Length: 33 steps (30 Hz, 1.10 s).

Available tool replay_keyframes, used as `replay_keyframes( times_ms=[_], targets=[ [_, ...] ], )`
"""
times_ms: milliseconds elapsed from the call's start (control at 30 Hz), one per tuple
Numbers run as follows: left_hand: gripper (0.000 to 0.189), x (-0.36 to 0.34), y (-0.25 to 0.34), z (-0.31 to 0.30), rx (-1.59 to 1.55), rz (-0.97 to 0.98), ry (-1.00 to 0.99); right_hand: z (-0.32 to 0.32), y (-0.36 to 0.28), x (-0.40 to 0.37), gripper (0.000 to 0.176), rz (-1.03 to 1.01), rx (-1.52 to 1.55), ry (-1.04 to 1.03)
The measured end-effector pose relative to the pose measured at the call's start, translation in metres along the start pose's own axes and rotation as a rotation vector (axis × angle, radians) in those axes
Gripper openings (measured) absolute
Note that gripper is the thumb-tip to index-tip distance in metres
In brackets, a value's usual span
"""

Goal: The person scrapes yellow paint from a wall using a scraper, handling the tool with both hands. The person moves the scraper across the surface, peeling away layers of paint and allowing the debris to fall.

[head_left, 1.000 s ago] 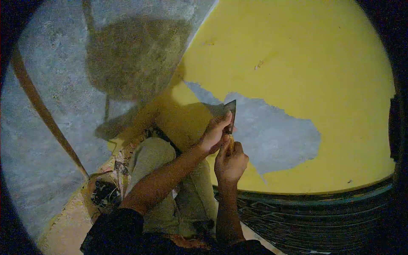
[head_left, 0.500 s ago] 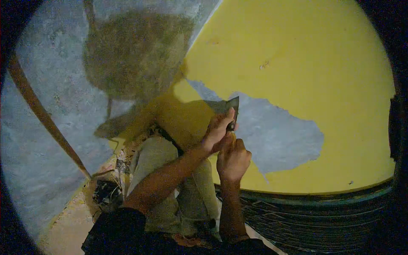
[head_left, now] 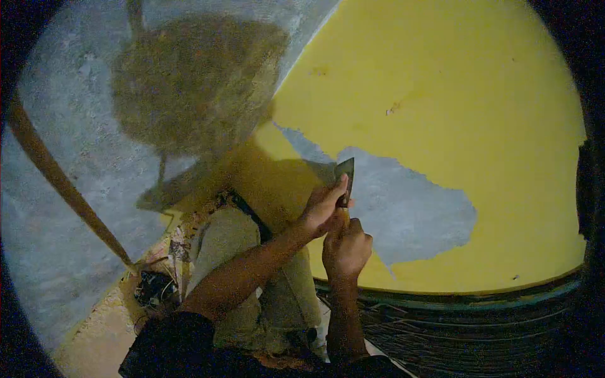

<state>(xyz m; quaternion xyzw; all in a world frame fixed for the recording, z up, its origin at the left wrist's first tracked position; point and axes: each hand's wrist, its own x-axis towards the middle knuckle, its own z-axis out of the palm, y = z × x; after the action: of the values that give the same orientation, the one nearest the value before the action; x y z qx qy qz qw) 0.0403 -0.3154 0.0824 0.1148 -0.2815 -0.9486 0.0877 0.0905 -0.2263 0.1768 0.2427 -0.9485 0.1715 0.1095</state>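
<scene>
A scraper [head_left: 346, 167] with a flat, dark blade and a yellowish handle points away from me, its blade at the left edge of a bare grey patch [head_left: 416, 211] in the yellow painted surface [head_left: 479, 94]. My right hand [head_left: 348, 252] is wrapped round the handle. Further up, my left hand [head_left: 326, 205] grips the same tool, with its thumb stretched along the blade. The patch has ragged edges, and a narrow grey strip runs from it to the upper left.
A brown pole [head_left: 66, 183] slants across the grey-blue surface [head_left: 69, 82] at left. Dark clutter with wires [head_left: 157, 288] lies at its lower end. Dark ridged material [head_left: 460, 327] runs along the yellow surface's lower edge. My knees [head_left: 230, 252] are below my arms.
Both hands and the scraper sit slightly lower in the view, and the grey patch has shifted down with them. The grip looks the same.
</scene>
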Motion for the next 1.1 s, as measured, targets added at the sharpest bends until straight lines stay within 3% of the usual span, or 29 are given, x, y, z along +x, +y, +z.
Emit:
replay_keyframes(
  times_ms=[233, 300, 367, 433, 500, 600, 733, 867, 933, 1033, 1100],
  targets=[
    [0.051, -0.008, 0.012, 0.004, 0.095, 0.000, 0.047, 0.012, 0.006, -0.002, 0.038, -0.009, -0.019, 0.027],
    [0.051, 0.002, 0.009, -0.003, 0.184, 0.135, 0.098, 0.023, 0.011, 0.006, 0.037, -0.016, 0.017, 0.021],
    [0.052, 0.013, 0.006, -0.013, 0.102, 0.076, 0.073, 0.034, 0.013, 0.014, 0.034, -0.117, -0.057, 0.048],
    [0.053, 0.008, 0.020, -0.009, 0.028, 0.040, 0.046, 0.023, 0.002, 0.012, 0.032, -0.037, -0.063, 0.037],
    [0.053, -0.015, 0.029, 0.005, 0.225, 0.125, 0.084, 0.012, 0.002, 0.002, 0.032, -0.158, -0.090, -0.014],
    [0.053, -0.009, 0.020, 0.005, 0.184, 0.074, 0.061, 0.018, 0.003, 0.002, 0.033, -0.049, -0.078, 0.006],
    [0.055, 0.007, 0.014, -0.013, 0.289, 0.156, 0.048, 0.034, 0.008, 0.001, 0.038, -0.074, 0.013, 0.100],
    [0.057, -0.010, 0.024, -0.001, 0.242, 0.161, 0.076, 0.029, 0.003, -0.001, 0.041, -0.028, -0.022, 0.054],
    [0.056, -0.001, 0.025, -0.008, 0.303, 0.031, 0.077, 0.046, 0.012, 0.004, 0.042, -0.057, -0.075, 0.107],
    [0.057, -0.010, 0.022, 0.002, 0.270, 0.027, 0.105, 0.020, 0.006, 0.000, 0.042, -0.015, -0.027, 0.037],
    [0.057, -0.002, 0.014, 0.000, 0.265, 0.139, 0.074, 0.026, 0.012, 0.000, 0.041, -0.046, -0.073, 0.031]
  ],
)
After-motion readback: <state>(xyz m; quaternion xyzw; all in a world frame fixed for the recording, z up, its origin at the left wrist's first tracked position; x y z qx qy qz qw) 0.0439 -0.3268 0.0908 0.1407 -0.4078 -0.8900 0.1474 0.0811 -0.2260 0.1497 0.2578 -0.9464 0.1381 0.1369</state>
